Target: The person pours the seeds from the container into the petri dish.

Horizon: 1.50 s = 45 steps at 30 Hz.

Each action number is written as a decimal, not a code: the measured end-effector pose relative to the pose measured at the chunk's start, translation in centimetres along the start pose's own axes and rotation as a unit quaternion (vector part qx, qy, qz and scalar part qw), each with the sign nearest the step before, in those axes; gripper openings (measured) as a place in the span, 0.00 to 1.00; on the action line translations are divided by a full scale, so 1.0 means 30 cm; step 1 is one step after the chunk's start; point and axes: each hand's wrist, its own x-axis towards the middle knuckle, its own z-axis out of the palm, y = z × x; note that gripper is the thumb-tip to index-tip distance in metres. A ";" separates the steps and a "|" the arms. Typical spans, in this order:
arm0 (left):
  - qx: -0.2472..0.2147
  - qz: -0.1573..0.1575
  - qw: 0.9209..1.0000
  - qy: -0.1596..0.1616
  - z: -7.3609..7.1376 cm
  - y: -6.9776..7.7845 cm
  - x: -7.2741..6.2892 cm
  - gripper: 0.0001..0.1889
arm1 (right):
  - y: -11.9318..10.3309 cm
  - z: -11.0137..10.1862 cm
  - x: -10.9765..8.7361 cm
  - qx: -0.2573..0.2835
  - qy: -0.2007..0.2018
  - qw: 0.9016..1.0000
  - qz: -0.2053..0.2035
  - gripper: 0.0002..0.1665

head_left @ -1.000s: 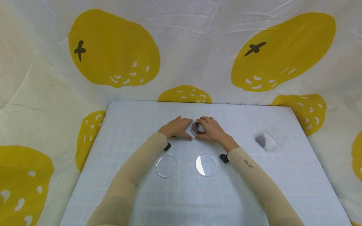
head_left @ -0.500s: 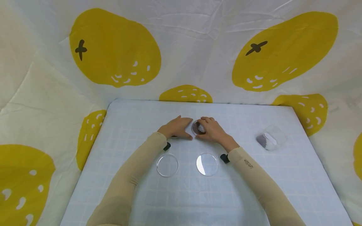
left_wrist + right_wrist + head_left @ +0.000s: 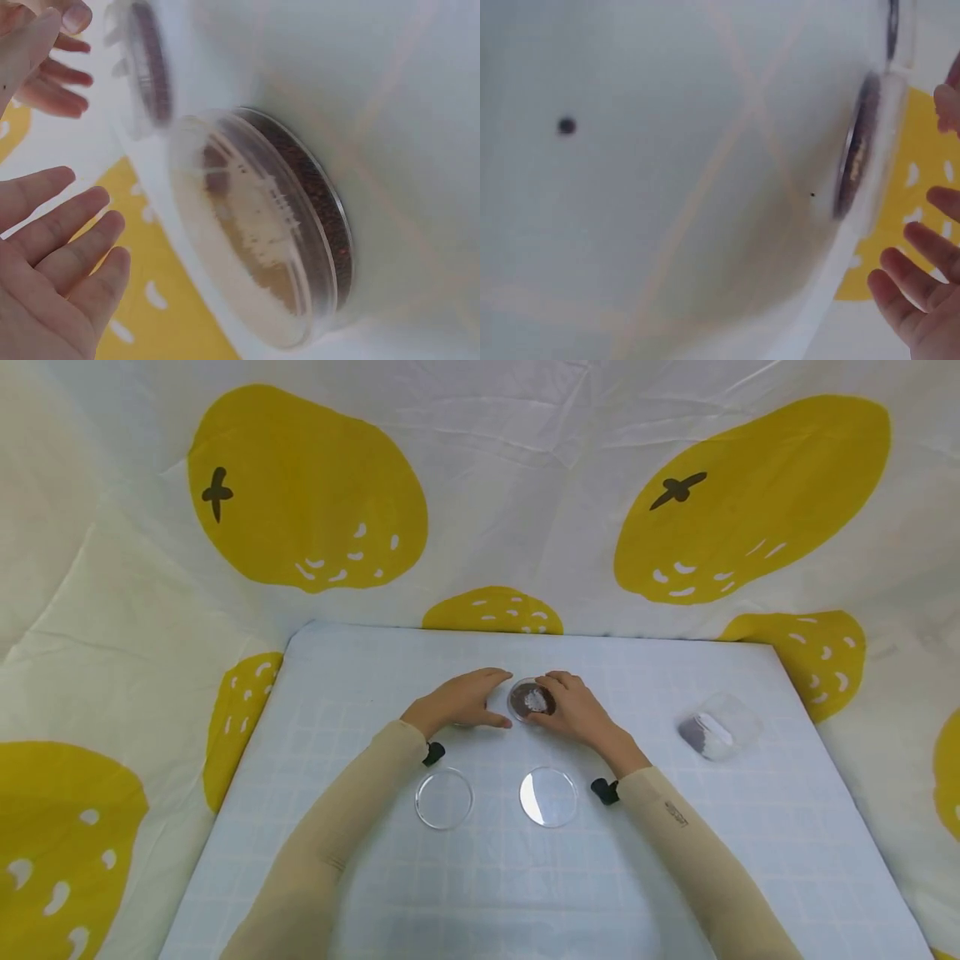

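My right hand (image 3: 576, 708) lies just right of a round clear petri dish (image 3: 529, 700) holding dark brown granular material with a white patch. In the right wrist view, its fingers (image 3: 901, 289) are spread and stand apart from the dish (image 3: 859, 154). My left hand (image 3: 456, 700) is to the left, hiding most of a second petri dish. The left wrist view shows this dish (image 3: 259, 225) with a clear lid over dark granules. There, the left fingers (image 3: 75, 240) are extended beside the dish, holding nothing.
Two clear round lids or dishes (image 3: 444, 827) (image 3: 548, 797) lie nearer the front of the table (image 3: 495, 893). At the right stands a transparent container (image 3: 708, 733) with dark and white contents. Dark crumbs (image 3: 567, 126) dot the cloth. A fruit-patterned curtain (image 3: 517, 510) hangs behind.
My right hand has slid right off its dish, which shows more fully now. The left hand has drawn slightly left. Both dishes and the front pieces stay in place.
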 end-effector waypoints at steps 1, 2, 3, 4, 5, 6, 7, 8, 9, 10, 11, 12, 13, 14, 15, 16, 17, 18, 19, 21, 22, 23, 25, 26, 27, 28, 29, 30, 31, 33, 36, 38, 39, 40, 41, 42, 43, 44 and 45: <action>-0.005 0.003 1.000 0.005 -0.004 0.003 -0.014 0.50 | -0.001 -0.005 -0.009 0.001 0.006 1.000 0.004 0.42; -0.009 0.007 1.000 0.010 -0.008 0.007 -0.028 0.49 | -0.002 -0.011 -0.019 0.004 0.011 1.000 0.010 0.41; -0.009 0.008 1.000 0.016 -0.010 0.009 -0.042 0.49 | -0.002 -0.017 -0.030 0.008 0.015 1.000 0.015 0.40; -0.011 0.011 1.000 0.021 -0.013 0.013 -0.056 0.49 | -0.005 -0.025 -0.041 0.012 0.020 1.000 0.018 0.40; -0.011 0.012 1.000 0.025 -0.014 0.015 -0.070 0.49 | -0.005 -0.031 -0.052 0.015 0.024 0.999 0.020 0.39; -0.012 0.011 0.999 0.030 -0.015 0.019 -0.084 0.49 | -0.003 -0.034 -0.063 0.017 0.028 0.999 0.023 0.39; -0.013 0.011 0.999 0.034 -0.016 0.022 -0.098 0.49 | -0.003 -0.039 -0.075 0.020 0.033 0.999 0.024 0.38; -0.012 0.011 0.999 0.039 -0.016 0.024 -0.113 0.49 | -0.003 -0.046 -0.088 0.022 0.036 0.999 0.024 0.38; -0.014 0.010 0.999 0.043 -0.016 0.027 -0.128 0.49 | -0.003 -0.052 -0.101 0.025 0.040 0.999 0.024 0.38; -0.015 0.009 0.999 0.046 -0.016 0.029 -0.143 0.49 | -0.003 -0.058 -0.113 0.026 0.045 0.998 0.024 0.37; -0.014 0.008 0.999 0.049 -0.014 0.031 -0.159 0.49 | -0.003 -0.064 -0.126 0.027 0.051 0.998 0.024 0.37; -0.017 0.008 0.998 0.052 -0.014 0.033 -0.175 0.49 | -0.004 -0.071 -0.139 0.028 0.056 0.998 0.025 0.37; -0.019 0.010 0.998 0.056 -0.014 0.035 -0.191 0.49 | -0.006 -0.080 -0.152 0.032 0.061 0.997 0.026 0.36; -0.021 0.011 0.998 0.059 -0.013 0.036 -0.208 0.49 | -0.006 -0.087 -0.165 0.035 0.066 0.997 0.024 0.36; -0.023 0.013 0.998 0.064 -0.012 0.037 -0.225 0.49 | -0.006 -0.094 -0.177 0.039 0.073 0.996 0.024 0.36; -0.024 0.014 0.997 0.068 -0.010 0.037 -0.243 0.49 | -0.009 -0.100 -0.189 0.043 0.081 0.996 0.022 0.35; -0.029 0.019 0.997 0.073 -0.009 0.038 -0.259 0.49 | -0.011 -0.107 -0.203 0.048 0.089 0.995 0.020 0.35; -0.031 0.022 0.996 0.078 -0.007 0.039 -0.276 0.48 | -0.012 -0.115 -0.216 0.052 0.097 0.994 0.017 0.34; -0.033 0.026 0.996 0.083 -0.004 0.040 -0.290 0.48 | -0.013 -0.121 -0.230 0.055 0.106 0.993 0.014 0.34; -0.039 0.027 0.995 0.092 0.003 0.043 -0.322 0.48 | -0.017 -0.135 -0.259 0.062 0.122 0.991 0.013 0.33; -0.044 0.026 0.994 0.095 0.007 0.046 -0.340 0.48 | -0.018 -0.140 -0.273 0.064 0.128 0.990 0.014 0.33; -0.049 0.025 0.994 0.097 0.010 0.049 -0.358 0.48 | -0.019 -0.143 -0.286 0.065 0.134 0.989 0.016 0.33; -0.060 0.018 0.993 0.102 0.018 0.057 -0.398 0.48 | -0.022 -0.148 -0.311 0.067 0.145 0.987 0.018 0.33; -0.067 0.017 0.992 0.106 0.023 0.059 -0.419 0.48 | -0.023 -0.149 -0.323 0.068 0.151 0.986 0.019 0.32; -0.071 0.017 0.991 0.110 0.028 0.061 -0.439 0.47 | -0.023 -0.149 -0.334 0.068 0.158 0.985 0.019 0.32; -0.074 0.017 0.990 0.116 0.034 0.061 -0.458 0.47 | -0.024 -0.149 -0.346 0.068 0.164 0.984 0.018 0.32; -0.077 0.017 0.989 0.123 0.040 0.061 -0.476 0.47 | -0.024 -0.150 -0.357 0.066 0.170 0.983 0.016 0.32; -0.080 0.017 0.988 0.131 0.046 0.060 -0.493 0.47 | -0.023 -0.150 -0.367 0.064 0.176 0.982 0.015 0.32; -0.081 0.017 0.987 0.138 0.053 0.056 -0.506 0.47 | -0.021 -0.152 -0.377 0.064 0.182 0.981 0.014 0.31; -0.083 0.013 0.985 0.149 0.067 0.049 -0.530 0.47 | -0.015 -0.156 -0.392 0.060 0.190 0.980 0.013 0.31; -0.091 0.002 0.983 0.157 0.091 0.036 -0.561 0.48 | -0.005 -0.170 -0.410 0.057 0.207 0.977 0.016 0.31; -0.099 -0.004 0.982 0.159 0.108 0.028 -0.579 0.48 | 0.005 -0.182 -0.421 0.052 0.220 0.974 0.021 0.31; -0.104 -0.006 0.982 0.161 0.117 0.023 -0.588 0.49 | 0.011 -0.189 -0.426 0.049 0.225 0.973 0.026 0.31; -0.109 -0.009 0.981 0.161 0.125 0.018 -0.596 0.49 | 0.017 -0.196 -0.433 0.047 0.231 0.971 0.032 0.31; -0.114 -0.011 0.980 0.162 0.134 0.014 -0.603 0.49 | 0.024 -0.203 -0.439 0.044 0.236 0.970 0.038 0.31; -0.120 -0.013 0.979 0.164 0.141 0.011 -0.609 0.50 | 0.031 -0.211 -0.447 0.042 0.240 0.969 0.047 0.32; -0.124 -0.015 0.978 0.165 0.151 0.007 -0.615 0.50 | 0.039 -0.218 -0.455 0.037 0.244 0.967 0.056 0.32; -0.127 -0.017 0.978 0.167 0.159 0.003 -0.619 0.51 | 0.047 -0.226 -0.464 0.034 0.249 0.966 0.064 0.32; -0.132 -0.019 0.977 0.168 0.167 0.000 -0.623 0.51 | 0.055 -0.235 -0.473 0.034 0.255 0.964 0.075 0.32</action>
